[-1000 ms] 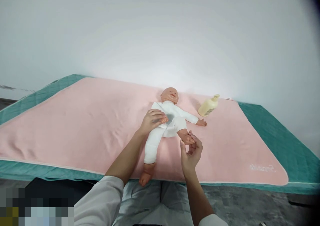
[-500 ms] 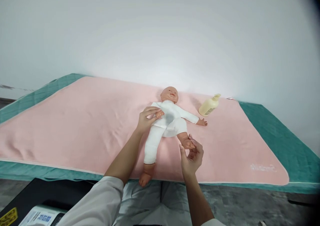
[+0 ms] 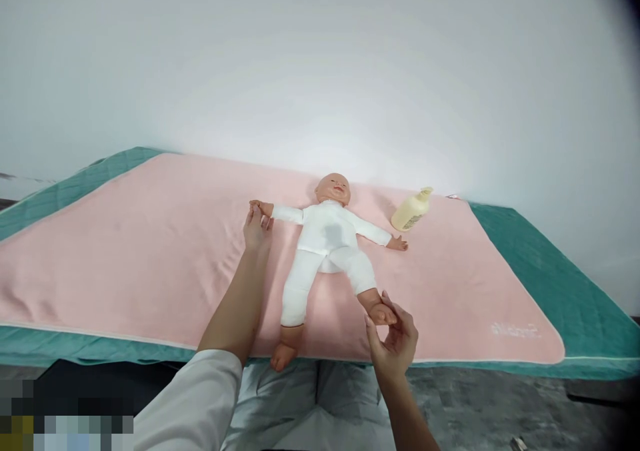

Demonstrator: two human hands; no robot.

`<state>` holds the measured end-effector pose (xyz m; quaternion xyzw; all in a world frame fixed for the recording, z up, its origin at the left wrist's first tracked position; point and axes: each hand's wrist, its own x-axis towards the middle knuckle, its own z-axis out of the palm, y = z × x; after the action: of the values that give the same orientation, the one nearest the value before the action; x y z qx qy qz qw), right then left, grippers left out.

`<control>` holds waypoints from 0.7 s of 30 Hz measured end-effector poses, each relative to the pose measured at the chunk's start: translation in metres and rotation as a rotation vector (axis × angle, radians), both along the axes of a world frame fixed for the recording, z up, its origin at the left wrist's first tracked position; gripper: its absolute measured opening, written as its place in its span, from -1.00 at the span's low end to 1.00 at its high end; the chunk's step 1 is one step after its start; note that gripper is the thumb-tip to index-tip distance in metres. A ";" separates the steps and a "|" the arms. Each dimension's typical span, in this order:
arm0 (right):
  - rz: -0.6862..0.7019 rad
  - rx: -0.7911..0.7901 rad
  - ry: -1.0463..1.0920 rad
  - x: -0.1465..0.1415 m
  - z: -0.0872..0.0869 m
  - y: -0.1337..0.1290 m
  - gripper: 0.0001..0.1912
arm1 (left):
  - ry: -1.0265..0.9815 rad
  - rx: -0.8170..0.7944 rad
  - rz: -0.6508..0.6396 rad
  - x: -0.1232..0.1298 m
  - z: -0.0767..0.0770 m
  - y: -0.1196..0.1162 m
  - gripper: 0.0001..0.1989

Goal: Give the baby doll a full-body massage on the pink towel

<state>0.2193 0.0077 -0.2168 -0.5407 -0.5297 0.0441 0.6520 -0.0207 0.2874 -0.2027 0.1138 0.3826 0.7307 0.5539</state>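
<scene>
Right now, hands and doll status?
Left hand holding one hand of the doll; right hand holding one foot. Doll face-up, arms spread. Bottle clear of hands.

The white-clad baby doll (image 3: 324,230) lies face-up, limbs spread, on a pink blanket (image 3: 155,244).

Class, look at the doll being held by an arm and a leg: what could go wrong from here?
1. The free foot of the doll reaches the blanket's near edge, so a pull might drag the doll off.
2. The left hand and right hand hold opposite limbs; pulling both could strain the joints.
3. The bottle stands near the doll's free hand and might get knocked.
</scene>
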 end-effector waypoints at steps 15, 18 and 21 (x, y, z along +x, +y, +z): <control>-0.159 -0.242 -0.034 -0.012 -0.079 -0.054 -0.50 | -0.047 -0.142 0.067 -0.001 -0.009 0.007 -0.91; -0.171 -0.250 -0.069 -0.014 -0.083 -0.053 -0.48 | -0.078 -0.168 0.077 -0.003 -0.009 0.009 -0.86; -0.181 -0.247 -0.097 -0.015 -0.082 -0.051 -0.45 | -0.094 -0.186 0.087 -0.003 -0.009 0.011 -0.83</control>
<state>0.2039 -0.0434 -0.2991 -0.6640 -0.5000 0.0238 0.5554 -0.0241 0.2981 -0.2116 0.0106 0.4268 0.7200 0.5472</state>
